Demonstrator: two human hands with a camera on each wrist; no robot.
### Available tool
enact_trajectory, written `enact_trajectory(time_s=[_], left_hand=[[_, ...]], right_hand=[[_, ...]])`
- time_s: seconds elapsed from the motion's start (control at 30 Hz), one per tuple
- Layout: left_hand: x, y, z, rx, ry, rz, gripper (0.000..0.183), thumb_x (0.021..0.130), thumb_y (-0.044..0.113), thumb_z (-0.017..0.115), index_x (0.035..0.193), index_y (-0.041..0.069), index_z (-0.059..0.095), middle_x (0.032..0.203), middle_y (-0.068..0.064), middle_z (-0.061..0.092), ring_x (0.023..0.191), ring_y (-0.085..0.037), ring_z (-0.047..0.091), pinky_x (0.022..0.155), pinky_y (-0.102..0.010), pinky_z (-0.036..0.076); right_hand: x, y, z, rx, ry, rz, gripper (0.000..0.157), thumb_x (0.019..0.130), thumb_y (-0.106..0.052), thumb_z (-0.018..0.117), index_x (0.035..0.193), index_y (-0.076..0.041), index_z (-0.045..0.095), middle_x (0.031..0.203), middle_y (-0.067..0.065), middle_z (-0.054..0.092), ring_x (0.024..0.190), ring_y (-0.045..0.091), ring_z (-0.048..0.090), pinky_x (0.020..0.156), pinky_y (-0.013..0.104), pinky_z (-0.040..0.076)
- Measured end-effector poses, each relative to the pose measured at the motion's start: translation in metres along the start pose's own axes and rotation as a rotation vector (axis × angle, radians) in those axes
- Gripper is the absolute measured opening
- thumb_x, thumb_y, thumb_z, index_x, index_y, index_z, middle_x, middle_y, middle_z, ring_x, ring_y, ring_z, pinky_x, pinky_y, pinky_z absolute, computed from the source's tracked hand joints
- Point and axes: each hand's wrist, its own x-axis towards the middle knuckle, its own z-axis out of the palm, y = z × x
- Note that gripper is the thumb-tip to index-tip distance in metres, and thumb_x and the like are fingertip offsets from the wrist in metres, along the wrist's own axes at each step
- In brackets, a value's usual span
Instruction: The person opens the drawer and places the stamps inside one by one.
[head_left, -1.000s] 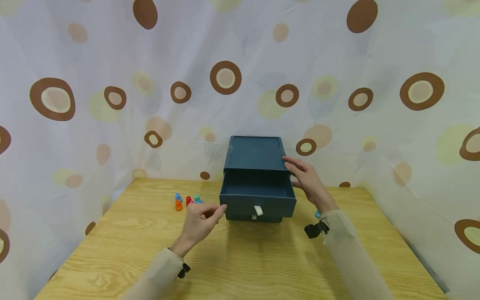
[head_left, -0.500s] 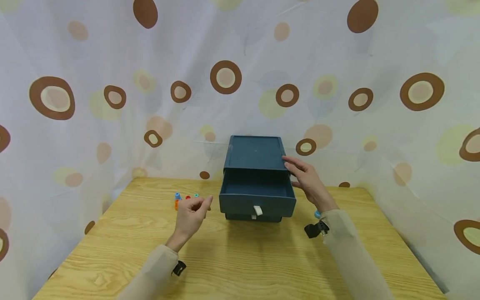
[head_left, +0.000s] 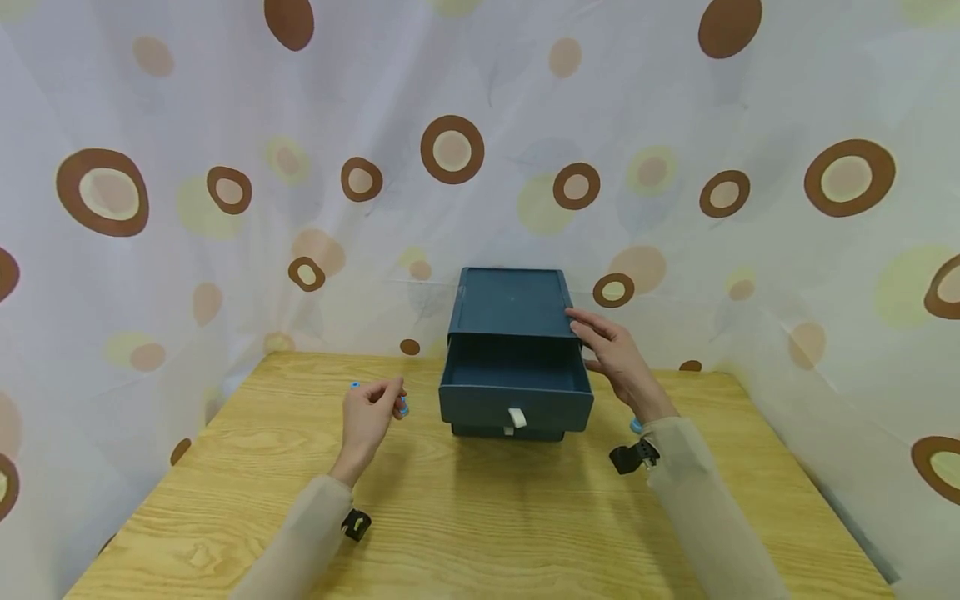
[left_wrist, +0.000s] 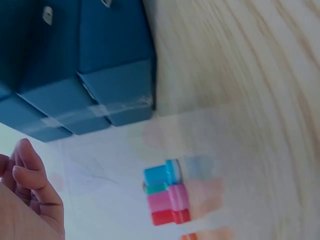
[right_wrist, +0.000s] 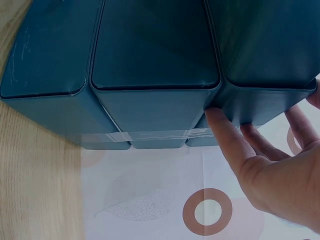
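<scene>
A dark blue drawer cabinet (head_left: pixel 512 304) stands at the middle back of the table, its top drawer (head_left: pixel 517 406) pulled out by a white tab. My right hand (head_left: pixel 618 358) rests on the cabinet's right top edge and side; the right wrist view shows its fingertips touching the wall. To the left of the cabinet, my left hand (head_left: pixel 369 412) holds nothing, its fingers loosely bent. It hovers in front of small stepped plastic pieces, mostly hiding them in the head view. The left wrist view shows a blue piece (left_wrist: pixel 162 172), a pink piece (left_wrist: pixel 168 198) and a red piece (left_wrist: pixel 170 217).
Another small blue piece (head_left: pixel 636 426) lies right of the cabinet, partly behind my right wrist. Part of an orange piece (left_wrist: pixel 189 236) shows at the left wrist view's lower edge. A spotted curtain (head_left: pixel 480 225) hangs behind the wooden table (head_left: pixel 487 517).
My left hand has moved away from the open drawer's front left corner, leftward and farther back, covering most of the coloured pieces. My right hand has stayed on the cabinet.
</scene>
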Motion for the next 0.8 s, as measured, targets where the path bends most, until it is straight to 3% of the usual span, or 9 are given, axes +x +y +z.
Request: enact_trajectory(time_s=[0.3, 0.53, 0.67, 0.8], left_hand=[[0.012, -0.017, -0.007, 0.065, 0.019, -0.070, 0.039, 0.097, 0.034, 0.062, 0.084, -0.002, 0.073, 0.075, -0.013, 0.070, 0.067, -0.034, 0.067, 0.062, -0.032, 0.059], [0.025, -0.034, -0.013, 0.078, 0.044, -0.154, 0.043, 0.099, 0.032, 0.059, 0.095, -0.009, 0.071, 0.085, -0.022, 0.070, 0.071, -0.035, 0.068, 0.064, -0.039, 0.059], [0.033, -0.038, -0.016, 0.156, 0.071, -0.183, 0.041, 0.100, 0.032, 0.057, 0.096, -0.006, 0.072, 0.086, -0.018, 0.071, 0.080, -0.036, 0.066, 0.065, -0.035, 0.057], [0.040, -0.041, -0.021, 0.202, 0.036, -0.195, 0.040, 0.100, 0.033, 0.057, 0.100, -0.004, 0.073, 0.093, -0.015, 0.072, 0.086, -0.033, 0.065, 0.069, -0.029, 0.056]], right_hand=[[-0.001, -0.001, 0.000, 0.010, -0.003, -0.004, 0.057, 0.102, -0.041, 0.050, 0.152, -0.015, 0.039, 0.161, 0.010, 0.026, 0.150, 0.035, 0.020, 0.112, 0.063, 0.029], [-0.001, 0.000, 0.000, 0.014, -0.006, 0.001, 0.057, 0.102, -0.041, 0.051, 0.151, -0.017, 0.040, 0.161, 0.010, 0.027, 0.150, 0.035, 0.020, 0.112, 0.063, 0.028], [-0.001, 0.000, -0.001, 0.010, -0.012, -0.009, 0.057, 0.102, -0.040, 0.050, 0.152, -0.015, 0.038, 0.162, 0.012, 0.025, 0.150, 0.036, 0.019, 0.112, 0.064, 0.027], [-0.001, -0.001, -0.001, 0.012, -0.012, -0.014, 0.057, 0.103, -0.040, 0.050, 0.152, -0.014, 0.038, 0.162, 0.012, 0.024, 0.150, 0.036, 0.018, 0.113, 0.064, 0.027]])
